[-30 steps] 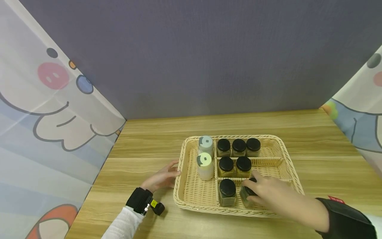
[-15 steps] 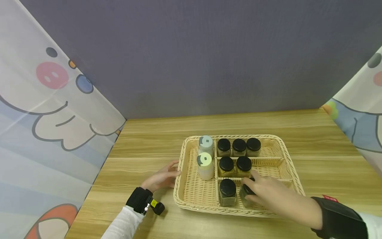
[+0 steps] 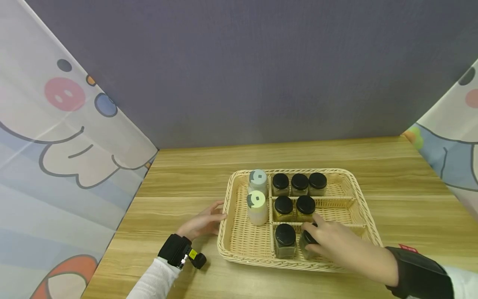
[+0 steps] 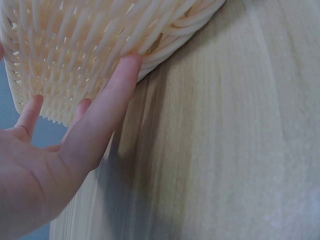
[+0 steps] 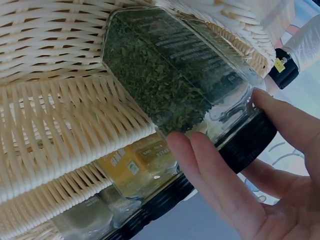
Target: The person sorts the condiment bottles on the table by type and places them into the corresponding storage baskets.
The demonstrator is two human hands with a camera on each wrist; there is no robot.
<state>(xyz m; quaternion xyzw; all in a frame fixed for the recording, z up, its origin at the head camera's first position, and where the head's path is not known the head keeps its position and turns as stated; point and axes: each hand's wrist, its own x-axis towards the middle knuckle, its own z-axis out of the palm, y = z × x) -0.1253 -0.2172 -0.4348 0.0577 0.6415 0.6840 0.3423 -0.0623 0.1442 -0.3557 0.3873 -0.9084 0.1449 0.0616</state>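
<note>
My right hand (image 3: 336, 241) pinches a glass spice jar (image 5: 155, 70) of dried green herbs just below its black lid (image 5: 248, 142). The jar stands in the front compartment of a woven basket (image 3: 250, 261); in the right wrist view it looks slightly tilted against the weave. Another black-lidded jar (image 3: 285, 245) is to its left. The fingers of my left hand (image 3: 201, 223) rest on the basket's left outer side, extended against the weave in the left wrist view.
Behind the front compartment stand two yellow-filled jars (image 3: 284, 207), then a row of three jars (image 3: 299, 182) at the back. Two shaker-like bottles (image 3: 257, 211) occupy the left compartment. A grey wall (image 3: 261, 83) rises behind the wooden table (image 3: 179, 174).
My right wrist and forearm have drifted slightly left, while the fingers keep their hold on the herb jar. My left hand has stayed in place.
</note>
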